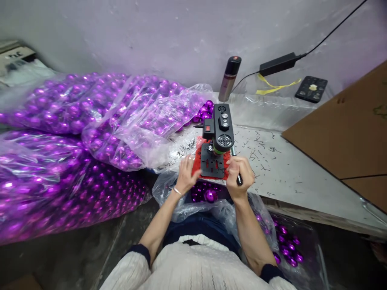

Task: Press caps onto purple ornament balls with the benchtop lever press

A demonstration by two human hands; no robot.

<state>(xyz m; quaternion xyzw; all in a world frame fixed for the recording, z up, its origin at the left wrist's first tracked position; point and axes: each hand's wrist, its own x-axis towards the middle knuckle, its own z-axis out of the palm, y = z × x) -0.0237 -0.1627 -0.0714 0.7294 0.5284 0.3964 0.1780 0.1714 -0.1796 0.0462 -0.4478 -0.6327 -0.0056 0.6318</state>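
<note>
A black bench machine point(223, 125) with a red switch stands on a red mat point(197, 161) at the table's edge. My right hand point(241, 175) is wrapped round the black-ended lever point(239, 179) on the machine's right side. Left of the machine's base plate point(212, 165), my left hand point(187, 175) has its fingers apart and holds nothing. In the plastic bag at my lap lie shiny purple balls point(211, 195), just below the table edge. More purple balls point(207, 109) spill from a bag's mouth behind the machine.
Large clear bags of purple balls point(115, 104) fill the left side. A spray can point(229, 78), a black power adapter point(278, 63) and a yellow strap point(272, 88) are at the back. Dark scraps litter the white table point(281, 177). A cardboard box point(341, 133) stands right.
</note>
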